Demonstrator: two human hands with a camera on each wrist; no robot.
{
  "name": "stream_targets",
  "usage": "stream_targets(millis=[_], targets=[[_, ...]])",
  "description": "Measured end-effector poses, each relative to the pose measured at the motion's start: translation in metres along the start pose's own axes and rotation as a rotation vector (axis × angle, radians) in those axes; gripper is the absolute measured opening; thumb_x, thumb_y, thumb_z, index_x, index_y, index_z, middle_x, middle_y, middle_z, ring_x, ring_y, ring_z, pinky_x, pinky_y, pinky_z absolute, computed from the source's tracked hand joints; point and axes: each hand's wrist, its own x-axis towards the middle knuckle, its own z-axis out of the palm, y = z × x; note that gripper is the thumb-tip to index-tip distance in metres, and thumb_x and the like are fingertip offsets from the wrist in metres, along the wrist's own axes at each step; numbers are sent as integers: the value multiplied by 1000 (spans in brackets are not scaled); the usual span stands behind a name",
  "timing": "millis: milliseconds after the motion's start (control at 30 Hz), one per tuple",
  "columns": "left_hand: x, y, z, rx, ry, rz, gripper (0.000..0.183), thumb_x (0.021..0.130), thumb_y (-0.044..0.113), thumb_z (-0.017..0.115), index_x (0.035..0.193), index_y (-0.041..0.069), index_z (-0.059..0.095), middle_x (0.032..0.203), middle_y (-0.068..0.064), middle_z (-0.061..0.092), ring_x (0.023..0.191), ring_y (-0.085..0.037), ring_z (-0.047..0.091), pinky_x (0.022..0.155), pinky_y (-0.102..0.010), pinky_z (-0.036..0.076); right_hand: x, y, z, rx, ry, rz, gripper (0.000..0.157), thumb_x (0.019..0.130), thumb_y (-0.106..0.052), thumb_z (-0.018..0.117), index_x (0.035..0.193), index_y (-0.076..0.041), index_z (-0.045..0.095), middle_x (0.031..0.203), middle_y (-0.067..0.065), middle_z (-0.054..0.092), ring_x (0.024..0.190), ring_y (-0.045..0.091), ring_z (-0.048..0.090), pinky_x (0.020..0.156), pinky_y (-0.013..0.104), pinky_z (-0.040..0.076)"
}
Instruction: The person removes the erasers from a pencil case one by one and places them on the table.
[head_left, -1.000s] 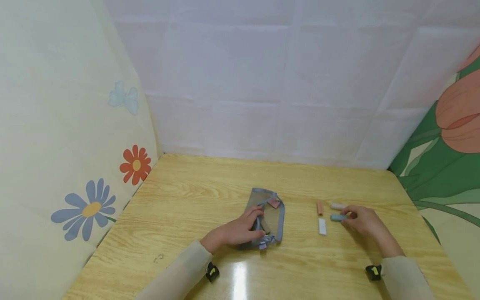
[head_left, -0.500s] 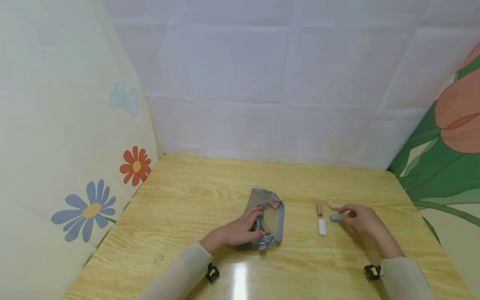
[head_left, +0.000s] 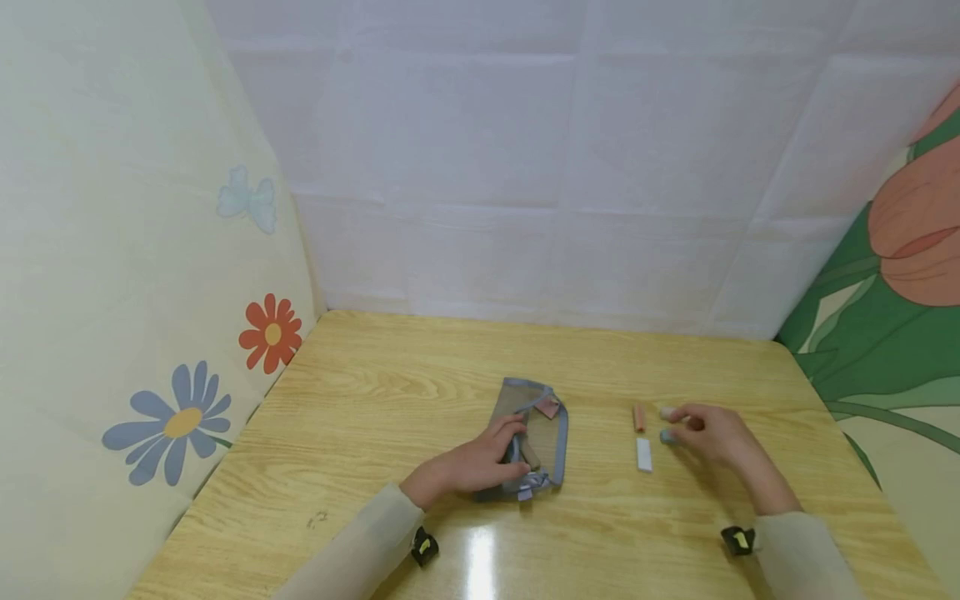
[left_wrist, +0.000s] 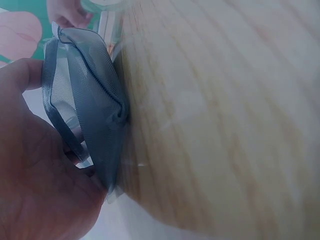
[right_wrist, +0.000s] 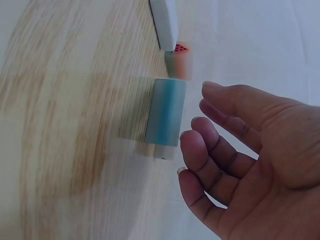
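Left hand (head_left: pixel 468 465) is curled over the grey mesh pouch (head_left: pixel 562 454), fingers on one side, thumb on the other, so I've got hold of it. Pouch sits mid-bench (head_left: pixel 600 533). In the left wrist view its zip edge faces the camera and the sides stand a little apart. Pink block (head_left: pixel 548 406) and olive-brown block (head_left: pixel 529 454) show at the pouch; can't tell whether both are fully inside.

Right hand (head_left: pixel 720 437) is loosely curved, thumb and fingers apart, nothing visible between them. It's right at the teal block (right_wrist: pixel 166 112), which lies flat on the bench well right of the pouch. Contact: can't tell. Off-white block (head_left: pixel 666 412) is just beyond the teal one, mostly covered by my fingers. Orange block (head_left: pixel 640 418) and white block (head_left: pixel 644 456) lie end to end nearby, on the pouch side.

Handling, my read: blocks look like erasers, so light, firm, maybe slightly rubbery, low breakage risk. Best hold is thumb and index across the long sides, near the middle; watch for nudging the off-white neighbour. Pouch looks light and floppy, likely to fold or slide if let go; best held by the bound rim, not the slack mesh.
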Motion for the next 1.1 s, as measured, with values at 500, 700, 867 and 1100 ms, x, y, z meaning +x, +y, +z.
stream_targets(millis=[500, 700, 867, 1100], targets=[[0, 0, -1, -4, -4, -9, 78, 96, 59, 48, 155, 11, 31, 168, -7, 13, 150, -29, 27, 118, -45, 34, 6, -15, 6, -10, 19, -21, 19, 92, -20, 73, 106, -8, 74, 91, 8, 69, 82, 22, 61, 69, 39, 50], [0, 0, -1, 0, -2, -4, 77, 97, 58, 48, 155, 11, 31, 168, -7, 13, 150, -30, 27, 117, -45, 35, 9, -19, 10, -9, 11, -23, 20, 92, -21, 72, 106, -7, 74, 90, 7, 68, 80, 20, 59, 68, 38, 49], [0, 0, -1, 2, 1, 1, 76, 97, 56, 49, 155, 11, 31, 168, -8, 14, 150, -30, 28, 117, -45, 35, 9, -22, 13, 15, -7, -25, 21, 93, -20, 71, 109, -6, 73, 90, 6, 67, 79, 19, 58, 67, 35, 49], [-1, 1, -1, 2, 1, -2, 76, 97, 58, 50, 154, 11, 32, 168, -8, 14, 150, -30, 28, 117, -45, 36, 10, -26, 19, 36, 20, -73, 27, 93, -24, 72, 111, -4, 74, 83, 3, 65, 73, 16, 54, 63, 32, 44]])
